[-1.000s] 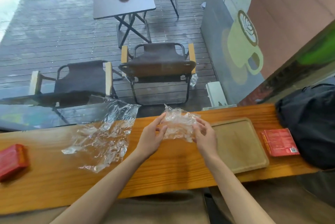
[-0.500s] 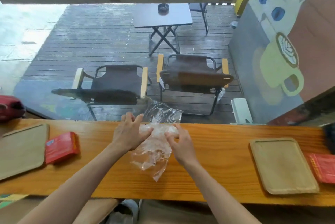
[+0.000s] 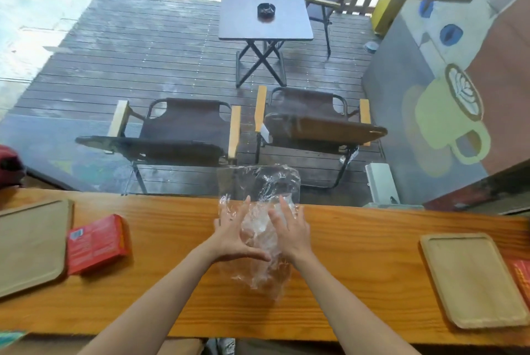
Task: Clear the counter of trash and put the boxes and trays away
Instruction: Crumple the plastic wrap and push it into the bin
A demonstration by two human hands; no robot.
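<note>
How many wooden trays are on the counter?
2. One wooden tray lies at the counter's left end, partly cut off by the picture's edge; the other tray lies near the right end. More could sit out of view.

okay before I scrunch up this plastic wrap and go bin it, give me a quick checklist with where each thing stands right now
1. Both hands on the wrap: ok. Left hand and right hand rest on the clear plastic wrap with fingers spread.
2. Wrap gripped: not ok, the fingers lie flat rather than curled round it.
3. Wrap fully on the counter: not ok, its far part sticks up past the far edge.
4. Anything caught under the wrap: cannot tell, though only wood shows through it.
5. Neighbours apart from the wrap: ok. The red box and the right tray lie well off to the sides.
6. Bin for the trash: cannot tell, none in view.
</note>
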